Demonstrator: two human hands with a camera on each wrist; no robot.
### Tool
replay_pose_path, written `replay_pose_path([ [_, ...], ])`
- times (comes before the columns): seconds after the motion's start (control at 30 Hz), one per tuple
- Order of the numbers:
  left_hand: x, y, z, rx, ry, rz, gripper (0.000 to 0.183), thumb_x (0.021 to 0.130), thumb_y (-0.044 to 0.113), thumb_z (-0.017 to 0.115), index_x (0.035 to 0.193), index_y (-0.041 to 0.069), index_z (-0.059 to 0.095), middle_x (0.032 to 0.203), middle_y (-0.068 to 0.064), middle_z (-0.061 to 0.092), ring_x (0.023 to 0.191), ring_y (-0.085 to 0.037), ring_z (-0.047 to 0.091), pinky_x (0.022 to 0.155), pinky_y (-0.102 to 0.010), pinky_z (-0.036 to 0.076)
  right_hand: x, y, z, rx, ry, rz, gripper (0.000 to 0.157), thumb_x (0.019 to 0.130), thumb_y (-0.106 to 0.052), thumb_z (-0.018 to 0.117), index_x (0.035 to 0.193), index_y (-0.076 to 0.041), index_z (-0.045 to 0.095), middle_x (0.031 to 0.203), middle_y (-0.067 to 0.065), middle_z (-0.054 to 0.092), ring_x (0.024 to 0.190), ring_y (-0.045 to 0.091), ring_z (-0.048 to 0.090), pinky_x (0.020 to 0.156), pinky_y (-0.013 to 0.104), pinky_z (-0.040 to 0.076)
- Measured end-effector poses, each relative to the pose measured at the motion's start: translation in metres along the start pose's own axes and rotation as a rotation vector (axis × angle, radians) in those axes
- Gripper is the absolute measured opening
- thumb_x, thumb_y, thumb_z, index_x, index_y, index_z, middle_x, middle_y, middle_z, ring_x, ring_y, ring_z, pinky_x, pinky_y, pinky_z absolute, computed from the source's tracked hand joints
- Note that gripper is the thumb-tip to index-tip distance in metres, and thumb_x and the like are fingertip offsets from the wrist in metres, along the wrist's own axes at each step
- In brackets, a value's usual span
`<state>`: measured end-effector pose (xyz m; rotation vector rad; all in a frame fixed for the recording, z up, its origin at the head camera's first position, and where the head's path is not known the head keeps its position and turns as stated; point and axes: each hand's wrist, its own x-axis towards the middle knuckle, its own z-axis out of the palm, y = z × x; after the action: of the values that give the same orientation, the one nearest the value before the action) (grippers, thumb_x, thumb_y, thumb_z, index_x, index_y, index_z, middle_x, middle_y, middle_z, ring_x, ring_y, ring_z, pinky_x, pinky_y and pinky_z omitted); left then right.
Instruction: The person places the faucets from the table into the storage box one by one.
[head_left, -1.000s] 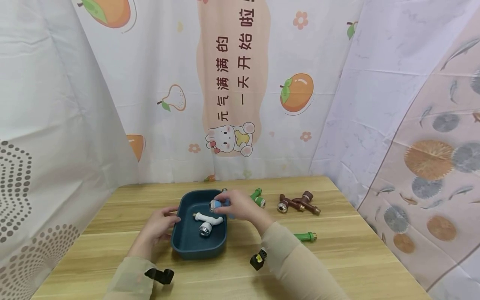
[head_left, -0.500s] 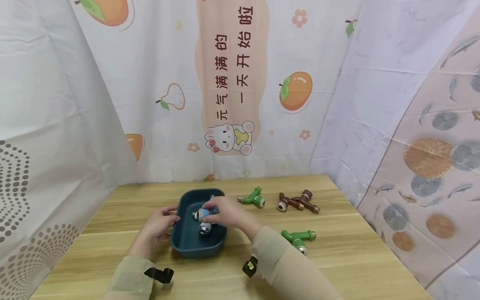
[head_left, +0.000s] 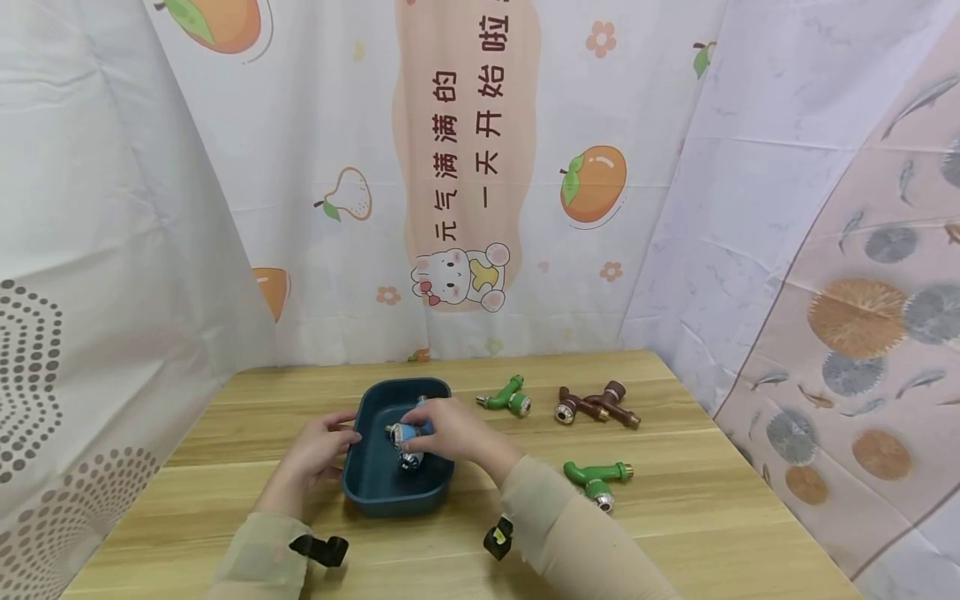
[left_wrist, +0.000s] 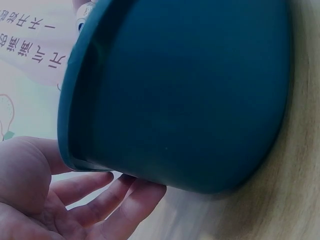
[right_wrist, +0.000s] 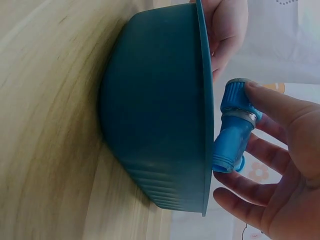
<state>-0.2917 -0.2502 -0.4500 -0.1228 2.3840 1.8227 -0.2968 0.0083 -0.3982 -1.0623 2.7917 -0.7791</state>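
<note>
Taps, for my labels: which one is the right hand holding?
The blue tap, pinched by the right hand; the green taps and brown taps lie on the table.

This looks like a curtained booth. Printed fabric curtains (head_left: 465,183) enclose a wood-grain surface (head_left: 690,492) behind and at both sides, hiding the wider room.

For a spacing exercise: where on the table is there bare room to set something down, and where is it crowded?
Bare table lies left of the left hand and right of the brown taps and nearer green tap. It's crowded at the bin, where the right hand holds a blue tap, and at the brown taps.
</note>
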Motion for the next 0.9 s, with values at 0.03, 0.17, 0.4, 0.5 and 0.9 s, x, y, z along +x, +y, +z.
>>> replay_pose_path([
  [0.03,0.0004,-0.0002,-0.0002,-0.002,0.000,-0.002,0.053,0.099,0.007,0.057,0.150,0.000,0.044,0.134,-0.030,0.053,0.114,-0.043,0.056,0.068,-0.054,0.060,0.0001,0.0001,0.0003,-0.001,-0.001,0.004,0.035,0.092,-0.037,0.076,0.124,-0.020,0.075,0.114,-0.011,0.071,0.107,0.004,0.061,0.093,0.026,0.051],
  [0.17,0.0014,-0.0007,-0.0005,-0.005,-0.001,-0.009,0.053,0.099,0.006,0.057,0.150,0.000,0.044,0.134,-0.030,0.053,0.115,-0.043,0.056,0.068,-0.054,0.060,0.0008,0.0010,0.0029,-0.025,-0.008,0.019,0.037,0.092,-0.040,0.075,0.125,-0.023,0.074,0.113,-0.013,0.070,0.110,0.006,0.061,0.094,0.028,0.051],
  [0.4,0.0017,-0.0005,-0.0005,0.003,0.003,-0.011,0.053,0.099,0.007,0.057,0.150,0.000,0.045,0.134,-0.029,0.053,0.114,-0.043,0.056,0.068,-0.053,0.060,0.0020,0.0024,0.0064,-0.038,-0.011,0.015,0.037,0.092,-0.041,0.076,0.124,-0.023,0.075,0.109,-0.013,0.068,0.095,0.005,0.059,0.084,0.024,0.051],
  [0.5,0.0012,-0.0005,0.0000,0.006,0.006,-0.014,0.052,0.099,0.007,0.058,0.150,0.001,0.046,0.134,-0.029,0.054,0.113,-0.042,0.058,0.068,-0.052,0.060,0.0012,0.0015,0.0062,-0.033,-0.010,0.016,0.037,0.092,-0.040,0.076,0.124,-0.021,0.075,0.111,-0.011,0.069,0.097,0.008,0.061,0.085,0.024,0.051],
  [0.9,0.0004,0.0001,-0.0008,0.023,0.009,-0.018,0.053,0.099,0.008,0.058,0.150,0.001,0.046,0.135,-0.029,0.053,0.110,-0.039,0.059,0.069,-0.051,0.061,-0.0029,0.0002,0.0024,0.001,0.002,0.025,0.035,0.094,-0.036,0.075,0.124,-0.018,0.074,0.119,-0.007,0.071,0.110,0.010,0.062,0.095,0.028,0.050],
])
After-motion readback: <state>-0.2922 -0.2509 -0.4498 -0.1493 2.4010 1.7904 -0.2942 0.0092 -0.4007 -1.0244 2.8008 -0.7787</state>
